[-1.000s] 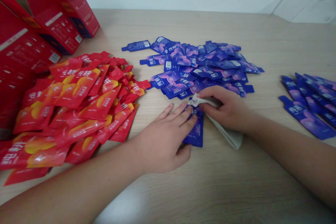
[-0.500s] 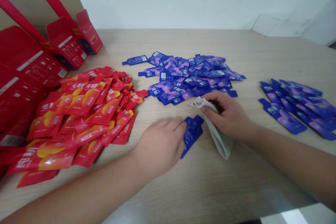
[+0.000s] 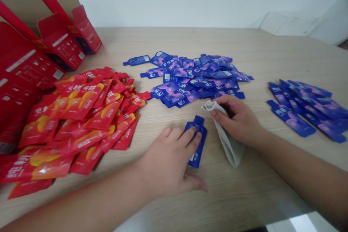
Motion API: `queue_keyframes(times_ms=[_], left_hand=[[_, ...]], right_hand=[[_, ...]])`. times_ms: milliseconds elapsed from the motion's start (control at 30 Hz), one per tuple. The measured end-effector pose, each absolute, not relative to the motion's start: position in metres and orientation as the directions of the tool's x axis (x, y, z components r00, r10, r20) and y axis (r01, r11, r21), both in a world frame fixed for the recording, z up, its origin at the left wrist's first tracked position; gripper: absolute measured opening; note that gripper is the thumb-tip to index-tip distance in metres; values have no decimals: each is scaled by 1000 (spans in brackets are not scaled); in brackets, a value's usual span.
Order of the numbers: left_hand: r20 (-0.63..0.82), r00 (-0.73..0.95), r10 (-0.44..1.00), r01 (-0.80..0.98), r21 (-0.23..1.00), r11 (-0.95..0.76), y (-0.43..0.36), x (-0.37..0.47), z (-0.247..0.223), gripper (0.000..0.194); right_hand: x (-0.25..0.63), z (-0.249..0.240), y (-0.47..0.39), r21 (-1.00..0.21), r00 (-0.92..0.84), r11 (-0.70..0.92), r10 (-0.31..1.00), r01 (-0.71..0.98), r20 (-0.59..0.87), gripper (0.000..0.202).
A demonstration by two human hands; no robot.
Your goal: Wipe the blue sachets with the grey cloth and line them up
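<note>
A single blue sachet (image 3: 200,130) with a narrow neck lies on the table, its neck pointing away from me. The fingertips of my left hand (image 3: 168,161) rest on it, fingers stretched out and thumb apart. My right hand (image 3: 236,117) pinches a folded light-grey cloth (image 3: 230,145) between thumb and fingers, just right of the sachet. Behind both hands spreads a loose pile of blue and purple sachets (image 3: 190,78).
Red and orange sachets (image 3: 84,103) are heaped at the left. Several open red boxes (image 3: 65,45) stand behind them. More blue sachets (image 3: 312,107) lie fanned at the right on the wooden table (image 3: 130,40). A white wall (image 3: 176,0) is at the back.
My left hand has opened, its thumb now stretched away from the sachet. The blue sachet has turned more upright in view. My right hand still grips the cloth, little moved.
</note>
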State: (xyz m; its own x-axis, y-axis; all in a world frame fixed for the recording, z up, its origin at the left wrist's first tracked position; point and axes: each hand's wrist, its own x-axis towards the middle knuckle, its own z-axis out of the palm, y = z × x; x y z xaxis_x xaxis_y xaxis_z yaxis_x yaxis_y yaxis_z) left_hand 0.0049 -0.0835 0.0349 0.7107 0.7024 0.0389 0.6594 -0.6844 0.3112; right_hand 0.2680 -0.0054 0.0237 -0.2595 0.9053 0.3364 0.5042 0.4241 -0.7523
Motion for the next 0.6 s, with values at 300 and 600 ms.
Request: queue_keyframes(times_ms=[300,600], left_hand=[[-10,674,738,677,407,-613,-65,-4,22,143],[9,628,778,696,441,-567,-67,2,26,140]], right_hand=[[257,40,-35,-700,-527,553,799,452,291,26],[233,44,-42,-587,-806,679,587,440,74,21]])
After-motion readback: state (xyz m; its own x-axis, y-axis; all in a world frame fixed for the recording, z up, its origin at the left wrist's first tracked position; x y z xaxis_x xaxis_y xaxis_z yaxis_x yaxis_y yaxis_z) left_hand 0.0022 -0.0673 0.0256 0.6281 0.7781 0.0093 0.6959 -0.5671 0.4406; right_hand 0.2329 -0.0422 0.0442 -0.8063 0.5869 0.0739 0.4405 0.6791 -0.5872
